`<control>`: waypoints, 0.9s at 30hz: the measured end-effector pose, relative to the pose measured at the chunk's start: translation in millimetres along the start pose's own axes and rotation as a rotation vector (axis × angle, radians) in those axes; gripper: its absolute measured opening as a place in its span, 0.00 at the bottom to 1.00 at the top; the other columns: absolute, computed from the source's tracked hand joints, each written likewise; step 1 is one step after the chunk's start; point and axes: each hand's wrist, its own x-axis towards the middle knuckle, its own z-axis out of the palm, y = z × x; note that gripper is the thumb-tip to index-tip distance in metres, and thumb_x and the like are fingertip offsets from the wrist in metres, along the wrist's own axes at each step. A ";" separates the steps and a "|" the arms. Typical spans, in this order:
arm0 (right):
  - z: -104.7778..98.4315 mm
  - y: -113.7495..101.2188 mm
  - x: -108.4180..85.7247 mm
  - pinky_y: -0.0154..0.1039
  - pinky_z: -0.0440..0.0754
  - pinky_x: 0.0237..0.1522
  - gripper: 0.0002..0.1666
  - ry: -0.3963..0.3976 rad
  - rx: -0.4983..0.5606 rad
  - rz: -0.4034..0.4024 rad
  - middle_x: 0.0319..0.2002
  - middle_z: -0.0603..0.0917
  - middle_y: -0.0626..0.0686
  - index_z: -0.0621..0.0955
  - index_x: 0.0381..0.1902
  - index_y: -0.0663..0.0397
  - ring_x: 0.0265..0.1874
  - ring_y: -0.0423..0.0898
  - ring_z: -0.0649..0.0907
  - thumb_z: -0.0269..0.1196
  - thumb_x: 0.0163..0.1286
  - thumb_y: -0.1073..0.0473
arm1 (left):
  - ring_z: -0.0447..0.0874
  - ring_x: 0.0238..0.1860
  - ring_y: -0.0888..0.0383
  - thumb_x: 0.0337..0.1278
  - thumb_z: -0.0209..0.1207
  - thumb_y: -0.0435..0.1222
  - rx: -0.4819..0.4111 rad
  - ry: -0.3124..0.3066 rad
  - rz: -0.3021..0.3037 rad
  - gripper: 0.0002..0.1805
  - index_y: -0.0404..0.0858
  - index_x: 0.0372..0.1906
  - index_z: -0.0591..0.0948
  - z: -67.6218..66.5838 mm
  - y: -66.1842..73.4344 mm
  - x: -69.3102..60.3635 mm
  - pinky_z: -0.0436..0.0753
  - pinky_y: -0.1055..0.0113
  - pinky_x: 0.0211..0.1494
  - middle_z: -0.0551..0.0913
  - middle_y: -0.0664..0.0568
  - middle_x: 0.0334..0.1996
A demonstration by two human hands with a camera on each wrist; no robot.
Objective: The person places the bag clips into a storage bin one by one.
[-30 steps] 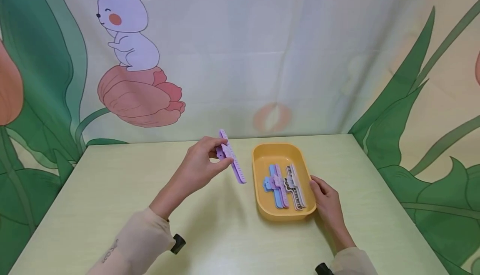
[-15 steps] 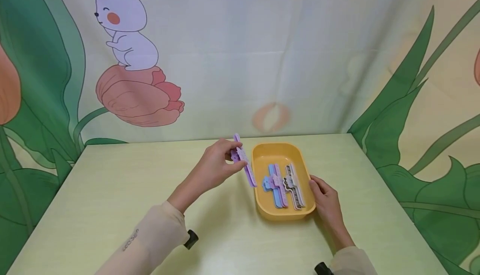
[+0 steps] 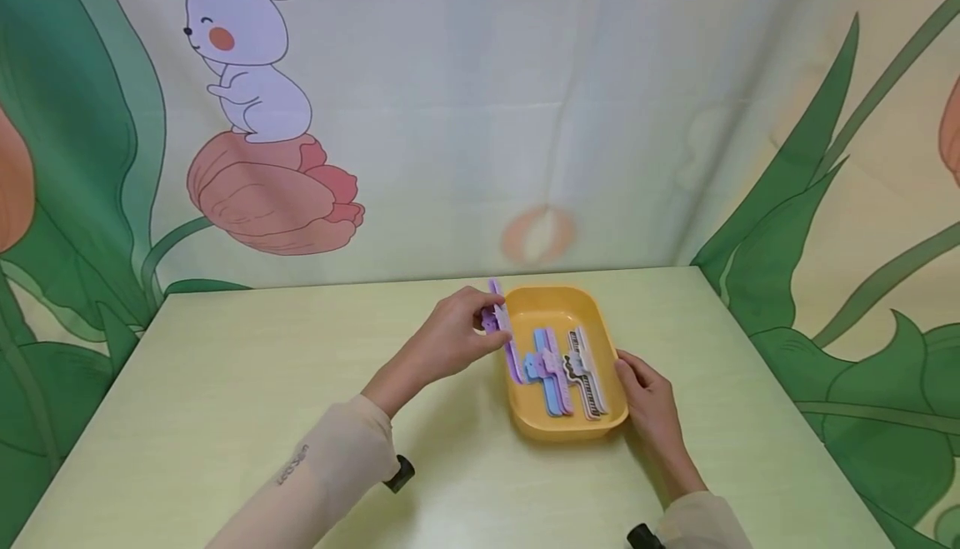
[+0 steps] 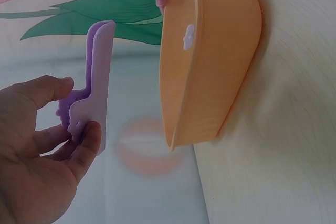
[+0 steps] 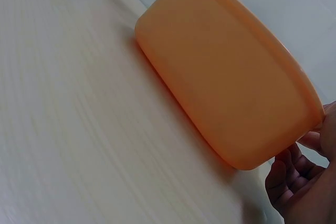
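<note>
My left hand (image 3: 450,336) pinches a long purple clip (image 3: 514,363) between thumb and fingers, with the clip tilted over the left rim of a yellow plastic basin (image 3: 566,430). In the left wrist view, the clip (image 4: 101,66) shows two long flat bars and a wavy-edged grip, and stands apart from the basin wall. Inside the basin lie a blue clip (image 3: 553,403), a lilac clip (image 3: 565,399), a black-and-white piano-key clip (image 3: 591,399) and a pale clip (image 3: 597,386), side by side. At the basin's right side, my right hand (image 3: 654,403) grips the rim.
The basin stands on a pale wooden table (image 3: 247,382), toward its back right. Behind the table's far edge hangs a printed cloth (image 3: 420,116) with a rabbit, flowers and leaves.
My left hand has carried the purple clip rightward and slightly down, from beside the basin to its left rim. The right hand keeps its grip on the basin.
</note>
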 end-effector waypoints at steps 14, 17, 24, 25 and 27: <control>0.1 1.5 1.1 0.22 0.80 0.46 0.29 0.000 0.006 -0.002 0.67 0.78 0.61 0.76 0.71 0.59 0.59 0.53 0.80 0.55 0.82 0.47 | 0.78 0.43 0.51 0.62 0.71 0.37 0.065 -0.104 0.007 0.27 0.28 0.62 0.80 20.1 -4.5 12.7 0.81 0.65 0.45 0.81 0.45 0.45; 0.1 2.1 2.3 0.23 0.80 0.46 0.28 0.004 0.009 0.000 0.66 0.79 0.61 0.77 0.70 0.58 0.59 0.52 0.80 0.56 0.82 0.47 | 0.77 0.43 0.53 0.62 0.71 0.37 0.074 -0.116 -0.005 0.27 0.28 0.62 0.80 23.3 -6.6 14.8 0.81 0.65 0.46 0.82 0.44 0.47; -0.9 2.9 4.1 0.23 0.80 0.46 0.28 0.004 0.007 -0.018 0.65 0.80 0.61 0.78 0.69 0.59 0.59 0.53 0.81 0.57 0.82 0.47 | 0.77 0.42 0.54 0.63 0.70 0.37 0.092 -0.157 -0.033 0.28 0.27 0.63 0.80 31.5 -13.0 20.4 0.81 0.64 0.46 0.82 0.43 0.48; -1.2 3.3 4.5 0.23 0.80 0.47 0.28 0.003 0.007 -0.019 0.65 0.80 0.61 0.78 0.69 0.59 0.59 0.53 0.81 0.57 0.82 0.47 | 0.77 0.42 0.54 0.63 0.70 0.38 0.098 -0.164 -0.038 0.28 0.27 0.63 0.80 32.7 -13.6 21.1 0.81 0.64 0.46 0.82 0.43 0.48; -1.7 4.1 5.3 0.23 0.80 0.47 0.28 0.001 0.006 -0.023 0.65 0.80 0.61 0.78 0.69 0.59 0.60 0.53 0.81 0.57 0.82 0.47 | 0.77 0.42 0.54 0.63 0.70 0.38 0.108 -0.175 -0.045 0.28 0.27 0.64 0.79 34.7 -14.7 22.4 0.81 0.63 0.48 0.82 0.42 0.49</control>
